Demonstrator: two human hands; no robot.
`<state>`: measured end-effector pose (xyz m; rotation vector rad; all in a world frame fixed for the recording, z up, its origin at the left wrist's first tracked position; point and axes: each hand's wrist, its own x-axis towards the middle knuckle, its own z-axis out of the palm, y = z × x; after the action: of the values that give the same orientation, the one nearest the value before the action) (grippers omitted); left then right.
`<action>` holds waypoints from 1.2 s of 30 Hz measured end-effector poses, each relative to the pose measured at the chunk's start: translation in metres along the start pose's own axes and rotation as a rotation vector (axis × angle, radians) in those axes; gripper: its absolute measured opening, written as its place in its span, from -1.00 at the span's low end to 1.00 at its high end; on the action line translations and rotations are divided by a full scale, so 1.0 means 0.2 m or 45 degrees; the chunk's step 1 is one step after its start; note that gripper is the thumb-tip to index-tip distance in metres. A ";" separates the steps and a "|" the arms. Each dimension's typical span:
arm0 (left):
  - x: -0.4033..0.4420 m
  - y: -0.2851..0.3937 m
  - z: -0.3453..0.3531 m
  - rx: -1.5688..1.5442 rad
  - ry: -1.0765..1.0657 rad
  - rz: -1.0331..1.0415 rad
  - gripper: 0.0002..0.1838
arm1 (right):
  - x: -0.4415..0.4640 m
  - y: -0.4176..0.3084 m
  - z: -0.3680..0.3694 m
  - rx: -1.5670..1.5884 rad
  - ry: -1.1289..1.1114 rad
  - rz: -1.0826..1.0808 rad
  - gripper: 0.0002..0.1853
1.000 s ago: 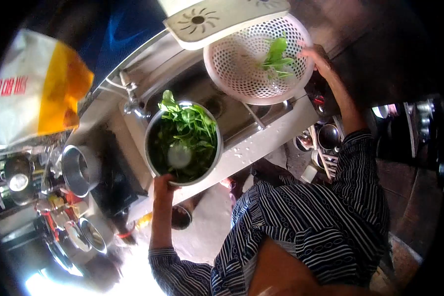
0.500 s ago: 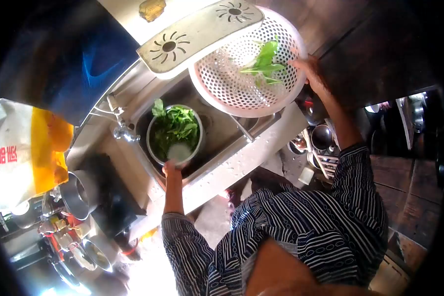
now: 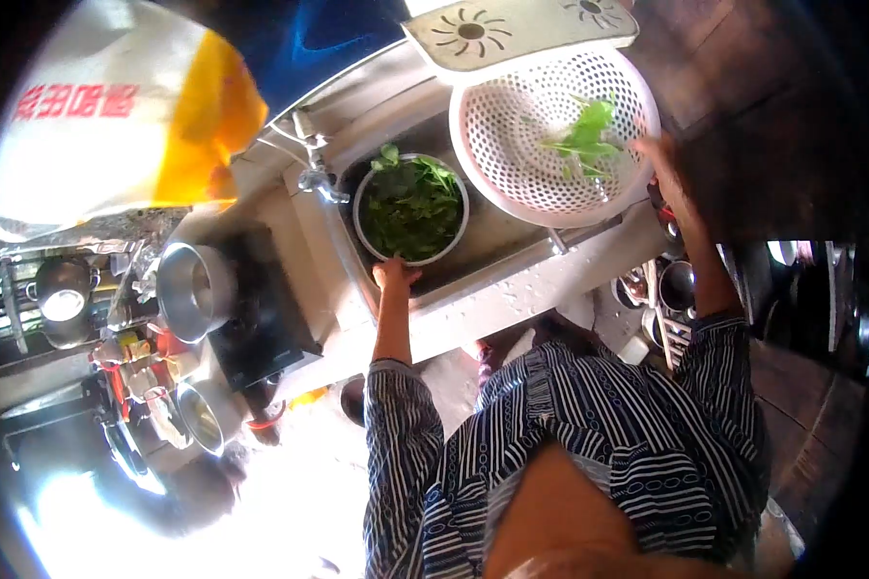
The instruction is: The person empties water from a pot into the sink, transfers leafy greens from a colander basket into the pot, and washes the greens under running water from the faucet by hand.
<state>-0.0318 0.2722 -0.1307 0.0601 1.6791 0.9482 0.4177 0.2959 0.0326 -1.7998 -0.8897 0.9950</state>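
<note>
A round light-coloured basin [image 3: 361, 230] of leafy greens [image 3: 410, 207] sits in the left part of the metal sink. My left hand [image 3: 394, 274] is at its near rim, fingers closed over the edge. To the right, a white perforated colander [image 3: 497, 183] rests tilted above the sink. A few green leaves [image 3: 589, 135] lie inside it. My right hand [image 3: 657, 159] grips the colander's right rim, its fingers partly hidden. A metal tap [image 3: 321, 183] stands beside the basin at the sink's left end.
A metal shelf with cut-out flower patterns [image 3: 526, 37] overhangs the colander's far side. On the left are a white and yellow bag [image 3: 135, 116], a metal pot [image 3: 195, 291] and a dark stove [image 3: 261, 309]. Wet counter [image 3: 492, 294] runs along the sink's near edge.
The view has shifted, so the sink and bag appear farther right. A pale glare in the basin is gone, and its greens look darker. Both hands stay at the same rims.
</note>
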 end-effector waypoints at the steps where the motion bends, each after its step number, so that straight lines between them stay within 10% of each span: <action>1: -0.15 0.07 0.03 0.463 0.182 0.269 -0.65 | 0.00 0.01 0.00 0.008 -0.007 -0.011 -0.56; 4: -0.15 0.23 -0.09 1.153 0.538 1.544 -0.63 | 0.00 0.05 -0.01 0.041 -0.080 0.024 -0.54; 8: -0.47 0.76 -0.02 1.597 0.361 2.369 -0.63 | -0.04 0.14 -0.05 0.048 -0.043 -0.058 -0.54; 18: -0.15 1.25 0.07 3.171 -0.465 3.007 -0.73 | -0.12 0.26 -0.13 -0.170 -0.058 -0.132 -0.72; 21: -0.23 1.26 0.04 3.027 -0.624 2.452 -0.66 | -0.12 0.38 -0.13 0.067 0.092 0.187 -0.73; 22: -0.28 1.25 0.06 2.984 -0.611 2.099 -0.65 | -0.03 0.56 -0.17 -0.140 0.045 -0.553 -0.72; 23: -0.14 1.27 0.04 2.730 -0.740 1.901 -0.67 | -0.06 0.54 -0.22 -0.198 -0.133 -0.621 -0.72; 27: -0.12 1.25 0.13 3.017 -0.565 2.218 -0.75 | -0.16 0.42 -0.15 -0.007 0.010 -0.542 -0.76; 28: -0.12 1.26 0.16 3.031 -0.566 2.053 -0.75 | -0.24 0.26 -0.10 0.202 -0.059 -0.170 -0.76; 36: -0.13 1.19 0.16 2.766 -0.253 1.823 -0.67 | -0.33 0.09 -0.07 0.175 -0.080 -0.159 -0.71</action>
<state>-0.0982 0.4373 0.0334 2.7986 1.4667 -0.5408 0.4046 0.2265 0.0380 -1.5867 -0.9371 1.0123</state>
